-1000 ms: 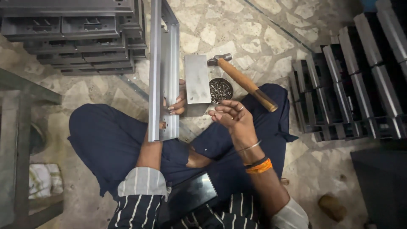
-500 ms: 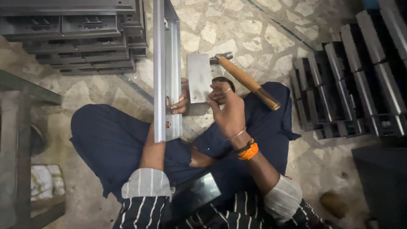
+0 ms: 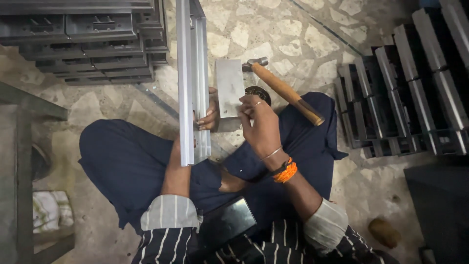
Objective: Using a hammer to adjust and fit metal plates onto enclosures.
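Grip: the left hand [image 3: 210, 115] is closed around the edge of a long metal channel [image 3: 191, 83], fingers wrapped onto its right side, holding it upright-lengthwise over the lap. The right hand [image 3: 261, 124] has its fingers bent down against the lower right corner of a flat metal plate [image 3: 229, 93]; whether it pinches something small there cannot be told.

Far left: a dark metal frame [image 3: 22, 146] stands at the edge of view, with a folded pale cloth [image 3: 51, 210] beneath it. Upper left: a stack of grey slotted metal sections [image 3: 83, 39] lies on the stone-chip floor [image 3: 303, 44].

Centre: the channel runs from the top edge of view down to the left knee, its lower end just above the dark trouser leg [image 3: 127, 166]. The plate lies on the floor just beside the channel, on its right. A small round dark tin [image 3: 257, 91] sits touching the plate's right edge, partly hidden by the right hand. A hammer [image 3: 286, 90] with a wooden handle lies slanted, its head at the plate's top corner, handle end resting over the right knee.

Right wrist carries an orange thread band [image 3: 286, 172]. A dark phone [image 3: 227, 225] lies on the lap.

Right: rows of dark metal sections [image 3: 405, 93] stand packed together, well apart from the hands
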